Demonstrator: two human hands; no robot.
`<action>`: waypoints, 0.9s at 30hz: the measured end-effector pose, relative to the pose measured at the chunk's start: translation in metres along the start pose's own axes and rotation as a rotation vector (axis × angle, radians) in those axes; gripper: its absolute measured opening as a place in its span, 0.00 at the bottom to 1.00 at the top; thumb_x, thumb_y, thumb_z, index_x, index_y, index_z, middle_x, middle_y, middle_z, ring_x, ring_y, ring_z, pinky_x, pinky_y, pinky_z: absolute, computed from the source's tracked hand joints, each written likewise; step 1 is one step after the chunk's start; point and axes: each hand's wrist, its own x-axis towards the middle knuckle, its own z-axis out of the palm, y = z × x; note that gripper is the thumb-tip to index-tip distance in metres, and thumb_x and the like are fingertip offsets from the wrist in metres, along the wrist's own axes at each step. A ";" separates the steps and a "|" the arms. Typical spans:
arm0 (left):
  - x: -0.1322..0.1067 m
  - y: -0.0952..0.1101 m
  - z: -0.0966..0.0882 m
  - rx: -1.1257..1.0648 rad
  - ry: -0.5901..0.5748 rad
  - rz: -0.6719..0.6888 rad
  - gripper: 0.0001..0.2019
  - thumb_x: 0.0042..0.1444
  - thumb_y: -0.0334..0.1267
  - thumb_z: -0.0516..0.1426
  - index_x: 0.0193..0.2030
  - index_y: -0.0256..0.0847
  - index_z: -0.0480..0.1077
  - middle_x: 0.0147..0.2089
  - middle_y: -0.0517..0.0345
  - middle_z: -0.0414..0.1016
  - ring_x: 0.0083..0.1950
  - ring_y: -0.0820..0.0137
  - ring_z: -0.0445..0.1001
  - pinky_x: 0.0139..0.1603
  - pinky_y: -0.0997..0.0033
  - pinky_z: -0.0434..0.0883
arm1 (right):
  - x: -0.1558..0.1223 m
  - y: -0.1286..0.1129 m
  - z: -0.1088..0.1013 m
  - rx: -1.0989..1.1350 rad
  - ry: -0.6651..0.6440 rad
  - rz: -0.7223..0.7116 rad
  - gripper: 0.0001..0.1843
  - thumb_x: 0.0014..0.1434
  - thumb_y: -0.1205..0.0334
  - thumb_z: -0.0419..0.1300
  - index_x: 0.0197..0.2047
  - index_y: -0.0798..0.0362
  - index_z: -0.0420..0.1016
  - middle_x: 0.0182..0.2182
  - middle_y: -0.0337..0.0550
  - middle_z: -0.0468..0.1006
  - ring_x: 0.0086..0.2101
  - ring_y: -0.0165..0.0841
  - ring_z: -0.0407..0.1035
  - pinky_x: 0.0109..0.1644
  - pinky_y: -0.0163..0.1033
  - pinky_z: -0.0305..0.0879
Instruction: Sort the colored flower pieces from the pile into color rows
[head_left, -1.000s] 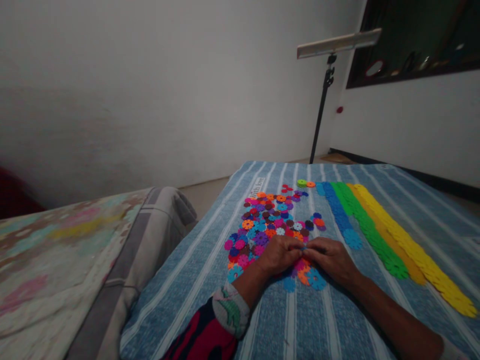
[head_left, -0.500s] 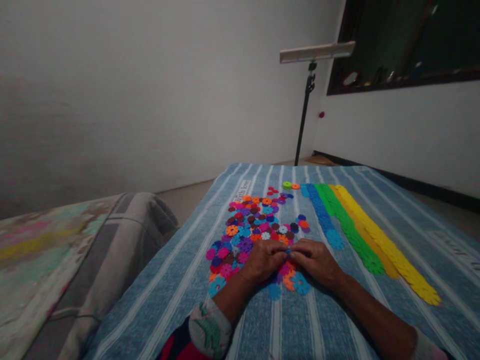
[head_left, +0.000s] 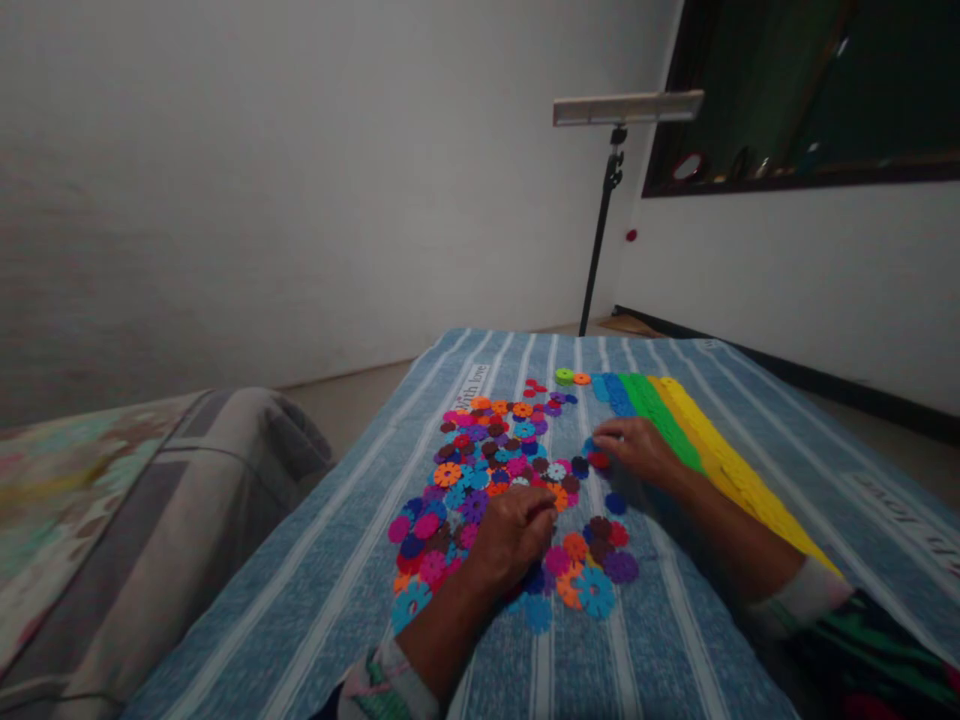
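The person's right hand (head_left: 637, 448) is sitting curled over the near end of the blue row (head_left: 616, 396), fingertips right at a small red disc (head_left: 598, 460). Honestly can't tell if it's pinching anything or just touching. The left hand (head_left: 514, 535) is resting knuckles-up on the pile of discs (head_left: 491, 460), fingers tucked under, so its grip is hidden too. The discs are those flat plastic snowflake things with notched edges, in orange, pink, purple, blue and brown, lying loose mid-cloth. Beside the blue row, a green row (head_left: 660, 420) and a yellow row (head_left: 724, 465) are running in overlapped strips. Everything is lying on a striped cloth (head_left: 675, 640), woven-looking, blue with white bands. A thin black light stand (head_left: 598, 255) is standing behind it.
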 end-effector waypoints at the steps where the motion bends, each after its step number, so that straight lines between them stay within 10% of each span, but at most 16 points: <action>1: 0.000 0.000 0.000 0.010 -0.003 0.016 0.09 0.56 0.30 0.53 0.29 0.39 0.75 0.29 0.58 0.75 0.33 0.71 0.72 0.37 0.73 0.66 | 0.014 0.009 -0.006 -0.111 -0.001 0.031 0.13 0.59 0.63 0.56 0.32 0.51 0.83 0.32 0.41 0.83 0.35 0.34 0.75 0.38 0.35 0.66; 11: -0.004 -0.003 0.001 0.075 -0.010 0.109 0.11 0.60 0.30 0.51 0.30 0.38 0.72 0.29 0.56 0.75 0.33 0.70 0.72 0.35 0.72 0.66 | 0.102 0.066 -0.022 -0.503 -0.032 0.170 0.13 0.60 0.62 0.55 0.36 0.49 0.83 0.38 0.43 0.83 0.38 0.34 0.73 0.36 0.33 0.59; 27: -0.007 -0.001 -0.001 0.120 0.020 0.145 0.12 0.62 0.29 0.49 0.32 0.38 0.72 0.30 0.55 0.75 0.33 0.69 0.72 0.36 0.71 0.68 | 0.120 0.085 -0.009 -0.659 -0.121 0.144 0.15 0.60 0.63 0.55 0.45 0.53 0.81 0.47 0.50 0.81 0.48 0.39 0.72 0.48 0.36 0.62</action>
